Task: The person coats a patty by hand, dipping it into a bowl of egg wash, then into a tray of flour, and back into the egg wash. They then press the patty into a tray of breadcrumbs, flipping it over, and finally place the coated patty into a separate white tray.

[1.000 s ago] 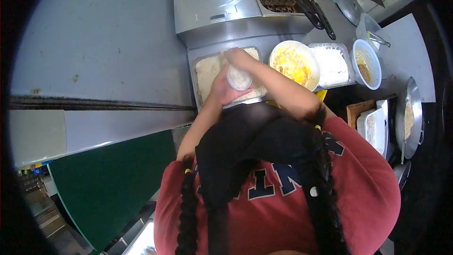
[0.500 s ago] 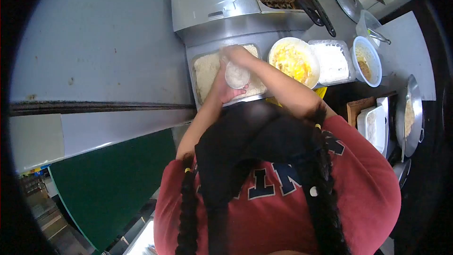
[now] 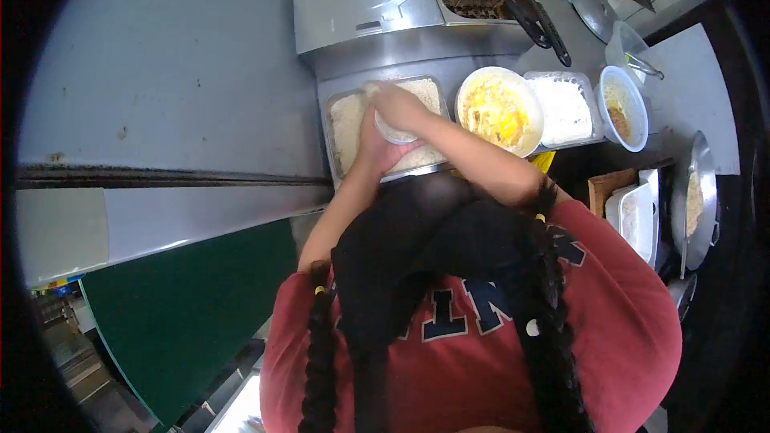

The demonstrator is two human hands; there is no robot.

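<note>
Over a metal tray of pale crumbs (image 3: pixel 346 124), my left hand (image 3: pixel 378 148) wraps round a small white round cup (image 3: pixel 394 131). My right hand (image 3: pixel 399 107) is above the cup and covers its upper part; its fingers are blurred, and what they hold, if anything, cannot be made out. To the right of the tray stands a white bowl of yellow egg-like mixture (image 3: pixel 499 110). Beside that bowl is a clear container of white powder (image 3: pixel 563 108).
A blue bowl (image 3: pixel 622 108) with brown contents stands further right, near a clear bowl (image 3: pixel 628 46). Behind are a metal lid (image 3: pixel 361 0) and a fryer with black-handled baskets (image 3: pixel 539 26). A large pan (image 3: pixel 700 197) and a white tray (image 3: pixel 635 220) lie at the right.
My right hand has moved slightly down and now covers more of the cup. My left hand's fingers show less below the cup.
</note>
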